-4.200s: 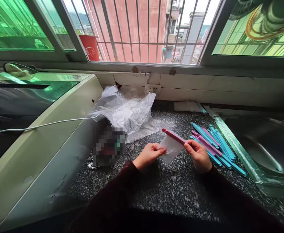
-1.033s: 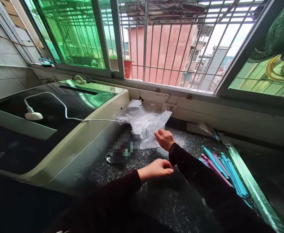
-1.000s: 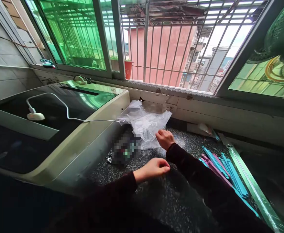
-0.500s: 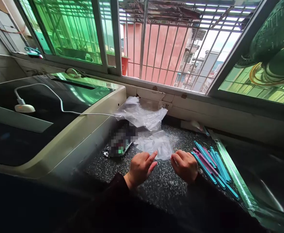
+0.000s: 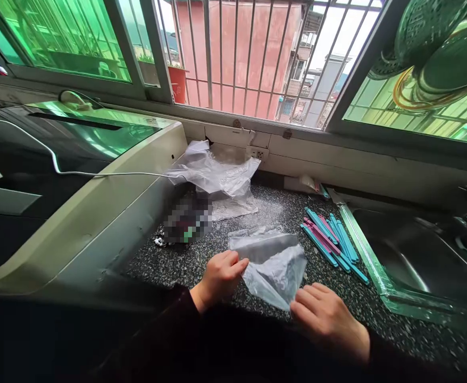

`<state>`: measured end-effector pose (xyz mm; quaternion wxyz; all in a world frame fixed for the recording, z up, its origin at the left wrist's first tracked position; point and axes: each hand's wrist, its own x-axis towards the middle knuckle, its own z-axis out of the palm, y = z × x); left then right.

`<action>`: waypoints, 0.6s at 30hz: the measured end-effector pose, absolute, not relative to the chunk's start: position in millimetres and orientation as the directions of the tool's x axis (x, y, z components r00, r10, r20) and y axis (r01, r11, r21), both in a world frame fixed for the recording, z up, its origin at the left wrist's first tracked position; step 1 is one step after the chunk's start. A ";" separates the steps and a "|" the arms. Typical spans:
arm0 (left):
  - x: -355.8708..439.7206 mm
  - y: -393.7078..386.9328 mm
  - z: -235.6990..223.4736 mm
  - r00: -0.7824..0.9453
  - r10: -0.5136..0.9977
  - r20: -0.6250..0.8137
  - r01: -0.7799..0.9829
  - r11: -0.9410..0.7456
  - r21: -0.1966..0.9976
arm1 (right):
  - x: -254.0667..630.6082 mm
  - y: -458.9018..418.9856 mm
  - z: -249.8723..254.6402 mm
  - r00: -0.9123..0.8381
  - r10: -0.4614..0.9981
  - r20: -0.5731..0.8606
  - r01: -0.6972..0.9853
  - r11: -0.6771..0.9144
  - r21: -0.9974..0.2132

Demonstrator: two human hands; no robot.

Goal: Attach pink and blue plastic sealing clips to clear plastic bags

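A clear plastic bag (image 5: 275,266) is stretched between my two hands above the speckled dark counter (image 5: 185,266). My left hand (image 5: 221,276) pinches its left edge between thumb and fingers. At the bag's lower right corner, my right hand (image 5: 325,314) is closed on the plastic. More clear plastic bags (image 5: 221,170) lie crumpled farther back, near the wall. To the right of the held bag is a loose pile of blue and pink flat strips (image 5: 333,239); their exact kind I cannot make out.
A pixelated dark item (image 5: 188,218) lies left of the bags. A white cable (image 5: 117,174) runs across the washing machine (image 5: 138,154) on the left. The metal sink (image 5: 413,250) borders the counter on the right. Behind, a barred window (image 5: 249,58) and a wall socket (image 5: 257,153).
Both hands have taken hold of a clear bag and drawn it nearer, away from the other plastic. My right hand has moved down and right. The camera view has shifted.
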<state>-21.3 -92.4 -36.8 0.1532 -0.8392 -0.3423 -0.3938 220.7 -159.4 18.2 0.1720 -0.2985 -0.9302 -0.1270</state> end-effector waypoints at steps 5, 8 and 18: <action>-28.7 -109.1 -44.6 0.562 0.461 0.687 0.624 -0.782 0.014 | 229.8 -173.0 27.1 -0.818 0.568 0.089 0.545 0.816 -0.196; -37.3 -113.8 -45.8 0.594 0.454 0.665 0.596 -0.803 0.015 | 246.9 -152.9 35.0 -0.623 0.780 0.059 0.708 0.594 -0.382; -75.7 -124.8 -45.3 0.639 0.578 0.508 0.600 -0.787 0.142 | 265.2 -99.8 -6.1 -0.109 0.942 -0.316 0.745 -0.133 -0.654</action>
